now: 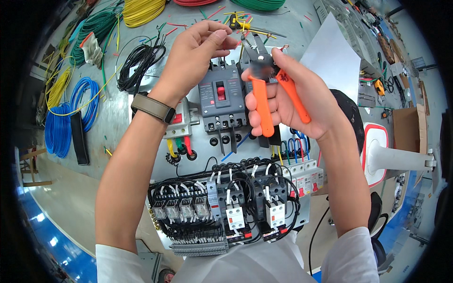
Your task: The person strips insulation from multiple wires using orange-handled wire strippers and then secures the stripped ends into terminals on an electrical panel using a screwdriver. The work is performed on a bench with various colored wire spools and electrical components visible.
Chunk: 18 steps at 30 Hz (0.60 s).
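Observation:
My right hand point(315, 101) is wrapped round orange-handled wire strippers point(262, 106). The handles are spread, and the dark jaws point away from me. Just left of the jaws, my left hand point(194, 56) has its thumb and fingers pinched together; what they hold, if anything, is too small to make out. Both hands are over a grey circuit breaker point(207, 94) with a red toggle, mounted on a light metal panel point(196, 141). The strippers and my right hand partly hide a second grey device point(245, 61) beside it.
Nearer me, the panel carries clear relays point(187, 208), contactors point(235, 218), small breakers point(304, 181) and black wiring. Blue point(60, 129), black point(141, 63) and yellow point(144, 12) wire coils lie around the bench. A yellow-black screwdriver point(238, 22) and wire scraps lie behind; white paper point(332, 52) lies right.

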### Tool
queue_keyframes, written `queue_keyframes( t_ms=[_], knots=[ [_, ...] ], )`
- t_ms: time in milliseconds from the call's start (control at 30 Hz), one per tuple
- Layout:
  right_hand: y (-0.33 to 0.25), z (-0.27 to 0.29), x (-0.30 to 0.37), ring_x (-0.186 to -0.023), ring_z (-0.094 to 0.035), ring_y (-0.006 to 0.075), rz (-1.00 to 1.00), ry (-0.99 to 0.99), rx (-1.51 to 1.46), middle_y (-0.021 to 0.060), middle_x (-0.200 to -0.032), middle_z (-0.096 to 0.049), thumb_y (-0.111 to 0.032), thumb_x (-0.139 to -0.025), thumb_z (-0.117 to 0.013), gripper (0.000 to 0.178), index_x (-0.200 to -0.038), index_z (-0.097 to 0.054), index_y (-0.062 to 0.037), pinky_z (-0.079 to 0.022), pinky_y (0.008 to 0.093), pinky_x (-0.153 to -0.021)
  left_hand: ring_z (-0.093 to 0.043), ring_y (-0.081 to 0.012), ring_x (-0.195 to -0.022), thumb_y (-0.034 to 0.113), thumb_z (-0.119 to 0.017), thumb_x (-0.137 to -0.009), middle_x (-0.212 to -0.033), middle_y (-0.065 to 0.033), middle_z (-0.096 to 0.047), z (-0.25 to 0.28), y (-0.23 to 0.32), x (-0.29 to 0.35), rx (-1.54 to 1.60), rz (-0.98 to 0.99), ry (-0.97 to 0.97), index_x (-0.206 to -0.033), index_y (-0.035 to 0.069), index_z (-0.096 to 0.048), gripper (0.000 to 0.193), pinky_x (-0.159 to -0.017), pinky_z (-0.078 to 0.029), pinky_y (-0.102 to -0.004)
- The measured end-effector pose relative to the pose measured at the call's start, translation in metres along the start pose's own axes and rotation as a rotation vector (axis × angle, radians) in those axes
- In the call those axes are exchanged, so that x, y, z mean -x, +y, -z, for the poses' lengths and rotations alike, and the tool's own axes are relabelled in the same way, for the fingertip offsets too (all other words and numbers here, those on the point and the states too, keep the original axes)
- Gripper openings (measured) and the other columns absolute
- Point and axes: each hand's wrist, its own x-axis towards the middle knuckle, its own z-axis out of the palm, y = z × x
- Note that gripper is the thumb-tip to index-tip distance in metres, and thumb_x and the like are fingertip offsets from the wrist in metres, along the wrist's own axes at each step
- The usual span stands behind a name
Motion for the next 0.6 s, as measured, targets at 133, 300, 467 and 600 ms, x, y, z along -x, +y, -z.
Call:
queue_keyframes(
  t_ms=[133,300,467,600],
  knots=[
    [0.009,-0.003,0.007,-0.079,-0.076,0.0329,0.017,0.042,0.0,0.0186,-0.096,-0.073,-0.056,-0.112,-0.039,0.064,-0.129,-0.06,0.0013,-0.065,0.047,-0.073,-0.073,-0.0191,-0.109,0.024,-0.054,-0.113,-0.115,-0.0133,-0.074,-0.001,0.0,-0.002,-0.043,-0.023,0.009,-0.129,0.001,-0.062,0.029,-0.097,-0.062,-0.0322],
    [0.019,-0.008,0.014,-0.08,-0.077,0.033,0.013,0.047,0.061,0.0175,-0.095,-0.074,-0.059,-0.112,-0.037,0.066,-0.13,-0.06,0.0007,-0.065,0.0458,-0.073,-0.073,-0.0183,-0.109,0.023,-0.053,-0.114,-0.116,-0.0109,-0.075,0.0,0.0,-0.003,-0.074,-0.042,0.0,-0.125,0.004,-0.062,0.023,-0.091,-0.06,-0.0309],
    [0.032,-0.014,0.015,-0.078,-0.077,0.031,0.031,0.046,0.012,0.0187,-0.093,-0.071,-0.059,-0.11,-0.045,0.065,-0.114,-0.059,0.0041,-0.066,0.0414,-0.07,-0.072,-0.0133,-0.106,0.027,-0.053,-0.114,-0.113,-0.0035,-0.077,-0.001,0.001,-0.002,-0.096,-0.049,-0.057,-0.117,0.01,-0.067,0.022,-0.086,-0.052,-0.027],
    [0.041,-0.013,0.013,-0.078,-0.076,0.0304,0.026,0.074,0.018,0.0178,-0.094,-0.071,-0.057,-0.111,-0.043,0.062,-0.119,-0.059,0.0027,-0.066,0.0425,-0.073,-0.072,-0.0156,-0.109,0.028,-0.052,-0.114,-0.115,-0.0066,-0.076,0.0,0.003,-0.003,-0.107,-0.023,-0.063,-0.119,0.007,-0.068,0.027,-0.091,-0.054,-0.0302]
  ],
)
